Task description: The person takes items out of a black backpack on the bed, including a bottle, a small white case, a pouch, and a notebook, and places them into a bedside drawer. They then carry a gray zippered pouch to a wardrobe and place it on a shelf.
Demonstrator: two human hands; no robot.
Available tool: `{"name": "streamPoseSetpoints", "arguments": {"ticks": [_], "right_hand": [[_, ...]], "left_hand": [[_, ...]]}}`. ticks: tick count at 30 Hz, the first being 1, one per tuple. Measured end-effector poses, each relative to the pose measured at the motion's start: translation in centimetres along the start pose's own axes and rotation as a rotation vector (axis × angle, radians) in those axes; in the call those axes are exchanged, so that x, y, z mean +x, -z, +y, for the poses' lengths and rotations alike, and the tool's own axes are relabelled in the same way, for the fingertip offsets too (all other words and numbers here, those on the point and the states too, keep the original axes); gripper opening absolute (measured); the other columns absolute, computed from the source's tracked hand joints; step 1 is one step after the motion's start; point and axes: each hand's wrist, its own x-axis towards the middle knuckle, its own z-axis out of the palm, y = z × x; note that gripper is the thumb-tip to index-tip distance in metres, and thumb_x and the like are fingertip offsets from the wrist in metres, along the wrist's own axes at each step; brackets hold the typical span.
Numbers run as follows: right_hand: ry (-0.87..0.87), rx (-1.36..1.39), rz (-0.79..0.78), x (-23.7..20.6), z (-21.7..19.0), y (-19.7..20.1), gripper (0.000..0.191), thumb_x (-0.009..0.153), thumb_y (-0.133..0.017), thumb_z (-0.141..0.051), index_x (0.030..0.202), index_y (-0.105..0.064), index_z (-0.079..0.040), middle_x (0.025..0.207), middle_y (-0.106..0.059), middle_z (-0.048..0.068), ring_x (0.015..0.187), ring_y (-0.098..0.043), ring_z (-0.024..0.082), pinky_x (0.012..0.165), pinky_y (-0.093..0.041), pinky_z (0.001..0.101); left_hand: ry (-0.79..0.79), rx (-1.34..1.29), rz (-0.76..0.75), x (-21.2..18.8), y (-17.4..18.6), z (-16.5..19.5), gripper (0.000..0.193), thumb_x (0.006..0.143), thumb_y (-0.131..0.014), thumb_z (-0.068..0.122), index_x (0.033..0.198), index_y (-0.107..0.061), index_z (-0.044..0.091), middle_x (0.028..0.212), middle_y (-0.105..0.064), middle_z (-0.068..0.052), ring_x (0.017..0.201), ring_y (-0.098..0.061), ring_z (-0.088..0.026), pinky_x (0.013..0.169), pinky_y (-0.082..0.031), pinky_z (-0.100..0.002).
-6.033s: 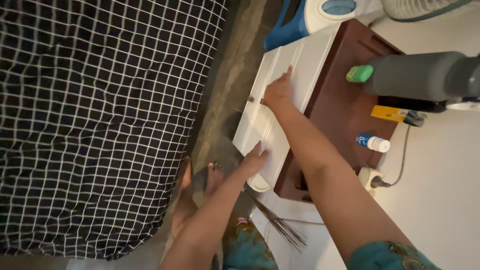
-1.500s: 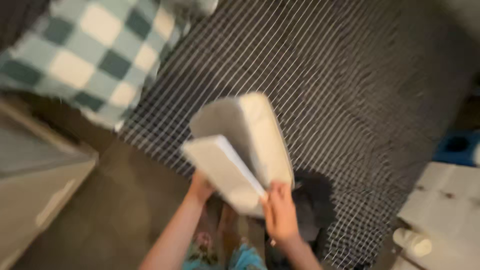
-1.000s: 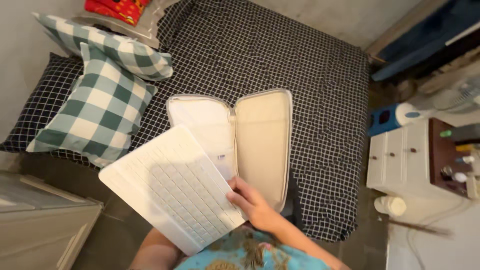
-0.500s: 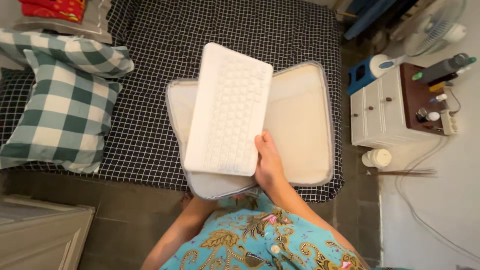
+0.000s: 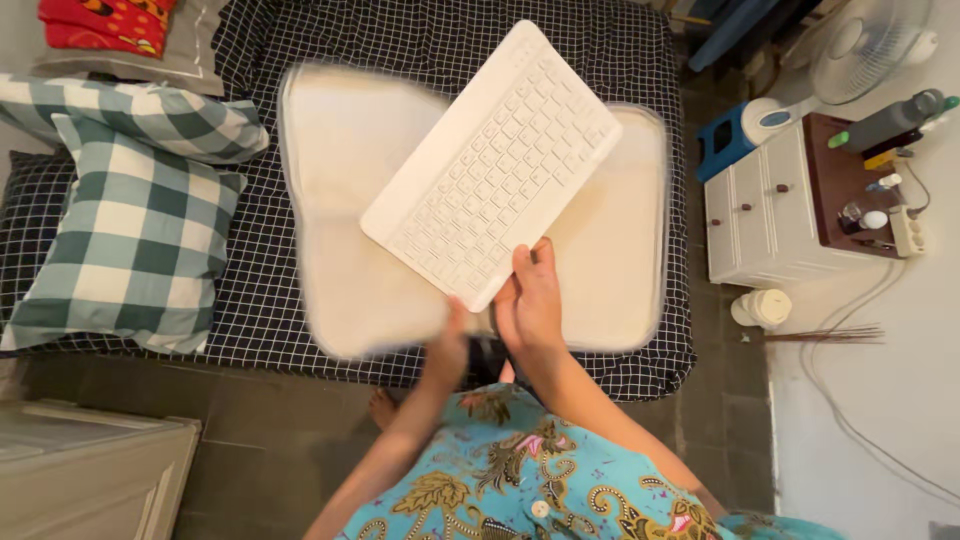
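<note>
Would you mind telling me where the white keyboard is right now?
In the head view, the white keyboard is centre frame, tilted, held at its near corner by the right hand, above the open cream sleeve over the checked bed.

Your hands work over the bed [image 5: 640, 40], but the open sleeve [image 5: 340, 200] covers most of it; its edges are blurred, so roughly. Pillows [image 5: 130, 240] block the left, a cabinet [image 5: 760, 215] the right. Bare grid sheet stays free above.
</note>
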Motion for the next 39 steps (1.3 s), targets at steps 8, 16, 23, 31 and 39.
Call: {"name": "streamPoseSetpoints", "arguments": {"ticks": [8,16,23,31,39], "right_hand": [[0.337,-0.765,0.1,4.5,-12.1,3.4,0.033,0.109,-0.053,-0.006,0.143,-0.051,-0.005,0.13,-0.063,0.008,0.117,-0.061,0.017,0.106,-0.052,0.0351],[0.239,-1.316,-0.31,9.9,-23.6,-1.2,0.038,0.108,-0.058,-0.002,0.146,-0.056,-0.004,0.112,-0.071,0.009,0.097,-0.063,0.009,0.086,-0.048,0.0232],[-0.083,-1.563,-0.442,11.9,-26.1,-4.3,0.037,0.102,-0.06,-0.005,0.139,-0.066,-0.005,0.103,-0.074,0.008,0.089,-0.068,0.011,0.076,-0.056,0.0286],[0.051,-1.813,-0.585,14.3,-25.7,-6.7,0.036,0.107,-0.064,-0.01,0.142,-0.07,-0.01,0.1,-0.072,0.008,0.087,-0.062,0.01,0.076,-0.052,0.0297],[-0.045,-1.676,-0.953,15.5,-16.8,-9.3,0.016,0.097,-0.071,-0.014,0.109,-0.068,-0.004,0.095,-0.074,0.002,0.088,-0.067,0.009,0.079,-0.056,0.0277]], "left_hand": [[-0.123,-0.183,-0.02,2.9,12.3,11.7,0.06,0.105,-0.057,0.032,0.151,-0.043,-0.004,0.151,-0.052,-0.015,0.139,-0.051,-0.029,0.119,-0.039,-0.045],[0.101,-0.143,-0.28,4.9,12.9,20.8,0.063,0.103,-0.059,0.033,0.15,-0.042,-0.005,0.149,-0.054,-0.019,0.136,-0.055,-0.031,0.116,-0.043,-0.045],[0.155,-0.148,-0.321,4.2,13.5,19.4,0.063,0.102,-0.062,0.029,0.15,-0.044,-0.007,0.146,-0.058,-0.019,0.131,-0.059,-0.03,0.113,-0.046,-0.044],[0.188,-0.056,-0.221,2.6,14.2,19.9,0.062,0.095,-0.071,0.023,0.145,-0.05,-0.007,0.136,-0.065,-0.018,0.122,-0.065,-0.029,0.107,-0.051,-0.044],[0.418,0.075,-0.166,3.1,9.5,17.7,0.067,0.095,-0.074,0.028,0.141,-0.054,-0.017,0.133,-0.068,-0.027,0.119,-0.067,-0.033,0.101,-0.054,-0.042]]}}
